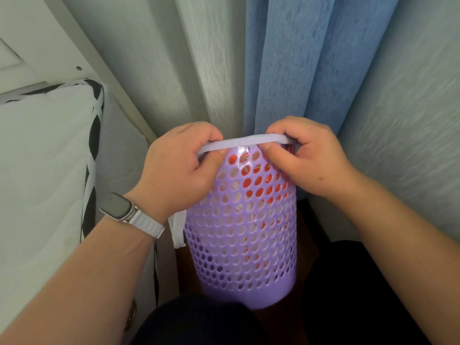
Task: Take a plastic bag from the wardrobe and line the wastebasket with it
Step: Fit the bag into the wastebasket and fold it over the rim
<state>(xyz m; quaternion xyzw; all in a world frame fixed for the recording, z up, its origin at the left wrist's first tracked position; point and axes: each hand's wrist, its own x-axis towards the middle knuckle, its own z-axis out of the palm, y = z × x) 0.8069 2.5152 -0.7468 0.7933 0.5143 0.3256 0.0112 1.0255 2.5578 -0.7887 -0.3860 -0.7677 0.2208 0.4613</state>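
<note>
A lilac wastebasket (pixel 242 235) with round holes stands on the dark floor in front of me. A white plastic bag with red print shows through the holes inside it, and the bag's edge (pixel 245 141) is stretched over the near rim. My left hand (pixel 178 170) and my right hand (pixel 305 158) both pinch that edge at the rim, fingers curled over the top. One white bag handle (pixel 178 230) hangs down outside, by my left wrist.
Grey and blue curtains (pixel 286 70) hang right behind the basket. A white mattress with black-and-white piping (pixel 49 158) stands close on the left, with a white panel (pixel 29 33) above it. My dark-clothed knees (pixel 204 322) are just in front of the basket.
</note>
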